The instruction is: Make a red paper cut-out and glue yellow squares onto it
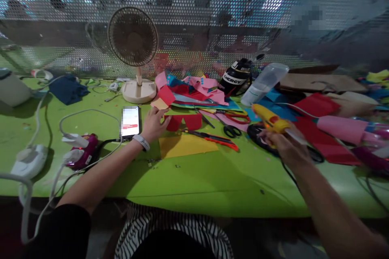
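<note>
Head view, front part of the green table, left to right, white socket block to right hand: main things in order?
White socket block → purple power strip → phone → left hand → red paper cutout → black scissors handles → right hand gripping the yellow glue gun.

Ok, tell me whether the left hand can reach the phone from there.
Likely yes: the phone lies close beside the left hand, with nothing visible standing between them, though it would probably have to leave the red cut-out first.
</note>
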Available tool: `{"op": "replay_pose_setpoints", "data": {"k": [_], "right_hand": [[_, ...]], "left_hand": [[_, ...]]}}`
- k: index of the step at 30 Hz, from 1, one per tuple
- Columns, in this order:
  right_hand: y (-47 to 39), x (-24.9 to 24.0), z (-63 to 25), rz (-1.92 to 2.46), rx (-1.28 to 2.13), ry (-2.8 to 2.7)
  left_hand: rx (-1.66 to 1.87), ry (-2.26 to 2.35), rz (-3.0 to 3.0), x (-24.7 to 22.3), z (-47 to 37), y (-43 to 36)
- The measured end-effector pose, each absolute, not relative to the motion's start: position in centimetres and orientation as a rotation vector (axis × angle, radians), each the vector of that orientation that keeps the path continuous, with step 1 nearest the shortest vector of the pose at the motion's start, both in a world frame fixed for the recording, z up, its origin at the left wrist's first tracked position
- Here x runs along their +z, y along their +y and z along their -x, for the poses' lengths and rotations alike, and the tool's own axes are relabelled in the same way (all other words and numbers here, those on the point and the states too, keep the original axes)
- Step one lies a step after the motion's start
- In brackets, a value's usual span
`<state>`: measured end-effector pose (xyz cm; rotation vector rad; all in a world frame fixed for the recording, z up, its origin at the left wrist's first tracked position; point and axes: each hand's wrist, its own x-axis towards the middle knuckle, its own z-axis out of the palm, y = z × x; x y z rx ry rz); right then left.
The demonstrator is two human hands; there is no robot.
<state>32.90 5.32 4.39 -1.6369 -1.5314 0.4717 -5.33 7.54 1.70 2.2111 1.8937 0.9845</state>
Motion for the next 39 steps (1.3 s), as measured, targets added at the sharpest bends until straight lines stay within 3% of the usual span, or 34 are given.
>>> {"op": "replay_pose_setpoints", "data": {"k": [3,13,30,39], "right_hand": [[5.5,5.1,-28.8,1.401,0.86,-1.53],[7.0,3.9,-18.4,1.138,1.117,-1.588],[5.3,-0.1,-18.5,1.06,1.333,-1.792],[5.0,0.4,-18.3,1.078,1.349,-1.833]], "left_hand": [[0.905,1.814,-2.103,2.0,5.5,7.5],[0.971,1.515,-1.988,0.8,5.8,7.6],[0.839,1.499,-1.98,1.2,5.8,7.3],[0.848,1.506,-1.972,0.9,6.0,7.7]]}}
